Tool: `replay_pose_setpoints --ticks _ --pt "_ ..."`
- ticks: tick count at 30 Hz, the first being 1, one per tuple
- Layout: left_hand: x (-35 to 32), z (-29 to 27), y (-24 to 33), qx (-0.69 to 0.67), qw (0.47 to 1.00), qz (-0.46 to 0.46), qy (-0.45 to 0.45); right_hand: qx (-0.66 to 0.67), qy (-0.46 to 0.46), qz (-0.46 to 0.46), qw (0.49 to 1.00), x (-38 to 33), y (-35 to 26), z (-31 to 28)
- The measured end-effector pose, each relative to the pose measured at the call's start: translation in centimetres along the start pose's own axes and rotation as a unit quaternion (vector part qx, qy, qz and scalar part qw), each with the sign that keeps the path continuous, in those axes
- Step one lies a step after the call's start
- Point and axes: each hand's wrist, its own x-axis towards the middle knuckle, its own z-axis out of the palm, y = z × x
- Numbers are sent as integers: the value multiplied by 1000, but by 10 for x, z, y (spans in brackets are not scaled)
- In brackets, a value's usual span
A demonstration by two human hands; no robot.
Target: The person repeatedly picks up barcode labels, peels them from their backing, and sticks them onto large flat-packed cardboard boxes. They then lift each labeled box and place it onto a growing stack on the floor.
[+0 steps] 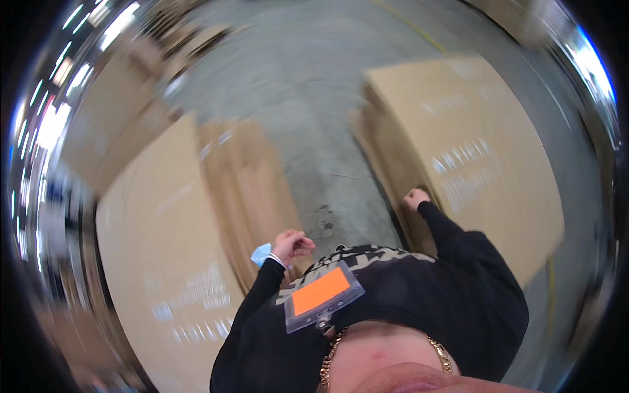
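My left hand (pixel 294 247) hangs in front of my body with loosely bent fingers and nothing in it. A light blue face mask (pixel 261 254) and a white band sit at that wrist. Close beside it are the brown side of a large cardboard box (pixel 167 223) and some upright flat cardboard (pixel 246 177). On the other side, my right hand (pixel 417 198) is curled into a fist next to a second large cardboard box (pixel 478 131). I cannot tell whether it touches the box; no held thing shows.
Grey concrete floor (pixel 314 85) runs between the two boxes. Wooden pallets (pixel 196 46) lie at the far left, near more cardboard boxes (pixel 108 111). A yellow line (pixel 413 26) marks the floor ahead. An orange card (pixel 321 291) in a clear badge holder hangs on my chest.
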Motion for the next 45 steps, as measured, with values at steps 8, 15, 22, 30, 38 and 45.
replay_pose_setpoints --ticks 8,15,22,30,38,45 --pt "156 294 81 362 919 12 -155 306 429 526 668 -344 396 -49" --pt "204 510 -49 429 842 -63 -320 316 229 701 597 -525 384 104" --pt "172 633 -174 592 641 -175 -456 480 205 705 480 -435 280 181" --pt "171 656 -283 701 378 -254 -549 420 453 694 369 -347 283 189" --pt "150 582 -445 733 324 -309 -511 468 587 648 131 -315 319 236" --pt "188 510 -599 645 593 -284 -390 448 598 658 92 -327 348 273"
